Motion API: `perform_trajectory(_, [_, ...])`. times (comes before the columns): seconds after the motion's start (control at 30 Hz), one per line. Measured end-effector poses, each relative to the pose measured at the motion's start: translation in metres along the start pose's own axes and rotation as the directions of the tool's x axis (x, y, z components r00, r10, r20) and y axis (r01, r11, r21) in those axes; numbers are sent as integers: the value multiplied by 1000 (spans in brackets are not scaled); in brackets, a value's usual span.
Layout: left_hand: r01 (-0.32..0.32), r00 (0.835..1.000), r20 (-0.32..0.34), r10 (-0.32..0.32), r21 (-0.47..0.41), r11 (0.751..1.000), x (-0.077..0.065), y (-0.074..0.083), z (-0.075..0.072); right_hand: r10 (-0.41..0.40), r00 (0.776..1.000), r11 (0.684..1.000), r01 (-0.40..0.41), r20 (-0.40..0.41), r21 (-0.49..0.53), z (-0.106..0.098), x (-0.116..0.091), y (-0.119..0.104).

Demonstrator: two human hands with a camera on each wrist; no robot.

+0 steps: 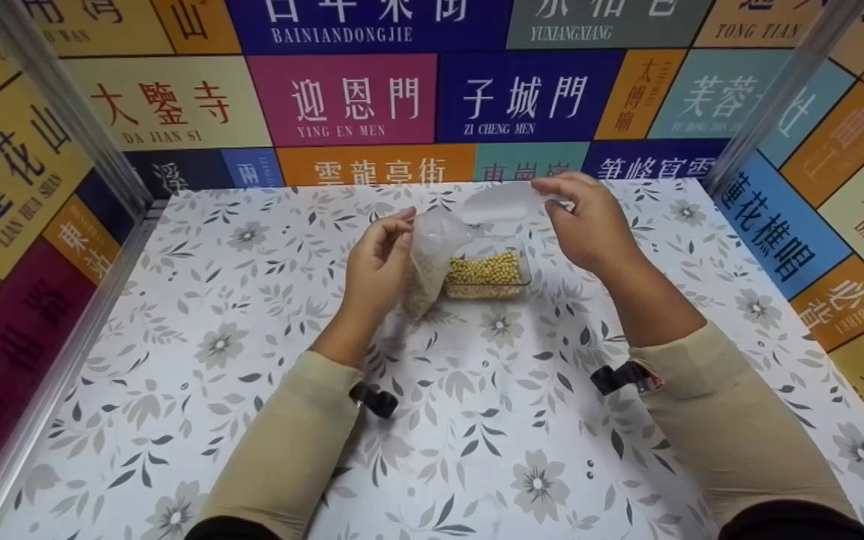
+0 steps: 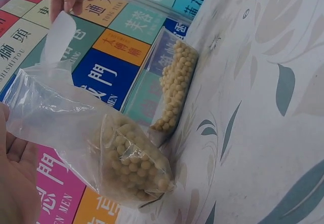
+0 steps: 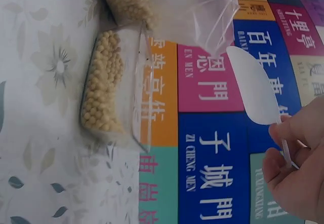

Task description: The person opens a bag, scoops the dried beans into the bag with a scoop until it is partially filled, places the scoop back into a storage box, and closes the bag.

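A clear plastic bag (image 1: pixel 427 259) of round yellow beans leans at the left of a clear rectangular container (image 1: pixel 528 279). My left hand (image 1: pixel 378 264) grips the bag by its upper left edge; in the left wrist view, beans (image 2: pixel 132 158) fill the bag's lower end. More yellow beans (image 3: pixel 103 89) lie inside the container. Between thumb and fingers, my right hand (image 1: pixel 589 225) pinches the thin handle of a white scoop (image 3: pixel 253 84). The scoop's blade is held up near the bag's mouth, above the back of the container. No beans show on it.
A white tablecloth (image 1: pixel 477 427) with grey flowers and leaves covers the table. Panels with coloured name signs (image 1: pixel 342 97) stand along the back and both sides. Metal posts (image 1: pixel 94 120) rise at the back corners.
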State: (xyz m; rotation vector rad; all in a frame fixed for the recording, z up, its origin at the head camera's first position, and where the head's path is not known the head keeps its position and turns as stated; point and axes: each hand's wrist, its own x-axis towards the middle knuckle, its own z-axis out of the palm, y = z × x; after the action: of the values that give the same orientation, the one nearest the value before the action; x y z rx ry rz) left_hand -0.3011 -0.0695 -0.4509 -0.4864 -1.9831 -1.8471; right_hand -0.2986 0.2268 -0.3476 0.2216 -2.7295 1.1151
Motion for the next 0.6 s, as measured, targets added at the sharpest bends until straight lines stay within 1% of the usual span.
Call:
perform_trajectory(0.13, [6, 1000, -2, -6, -7, 1000, 0, 1, 0, 49, 999, 998, -49, -15, 25, 2, 0, 18])
perform_trajectory(0.3, [10, 1000, -5, -11, -18, 1000, 0, 2, 0, 92, 996, 994, -92, 4, 55, 13, -1, 38])
perform_trajectory(0.47, [11, 1000, -6, -11, -15, 1000, 0, 2, 1, 94, 995, 991, -96, 20, 92, 27, -3, 52])
perform_trajectory(0.6, [7, 1000, 4, -7, -7, 1000, 0, 2, 0, 90, 996, 989, -90, 9, 121, 38, -3, 60])
